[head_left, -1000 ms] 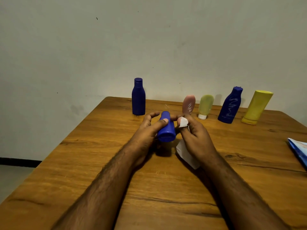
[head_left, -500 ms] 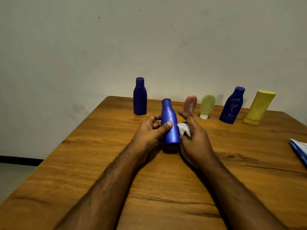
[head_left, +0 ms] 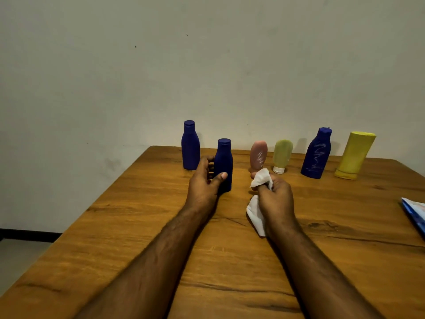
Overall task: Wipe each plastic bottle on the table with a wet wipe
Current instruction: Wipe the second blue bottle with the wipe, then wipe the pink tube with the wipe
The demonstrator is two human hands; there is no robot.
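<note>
- Tabletop (head_left: 115, 238), far left: a dark blue bottle (head_left: 190, 146) stands upright.
- Left hand (head_left: 204, 180) has its fingers wrapped round a second dark blue bottle (head_left: 224, 161), upright.
- Right hand (head_left: 274, 196) clutches a white wet wipe (head_left: 261, 178).
- Behind: pink tube (head_left: 258, 155), green tube (head_left: 282, 153), scribbled blue bottle (head_left: 317, 155), yellow bottle (head_left: 355, 155).
- Far right edge: blue packet (head_left: 415, 210).

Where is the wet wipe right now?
The wet wipe is bunched in the right hand, centre of the head view, just in front of the pink bottle.

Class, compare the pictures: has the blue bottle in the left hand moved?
Yes. The blue bottle went from tipped to upright, nearer the standing blue bottle by the wall.
</note>
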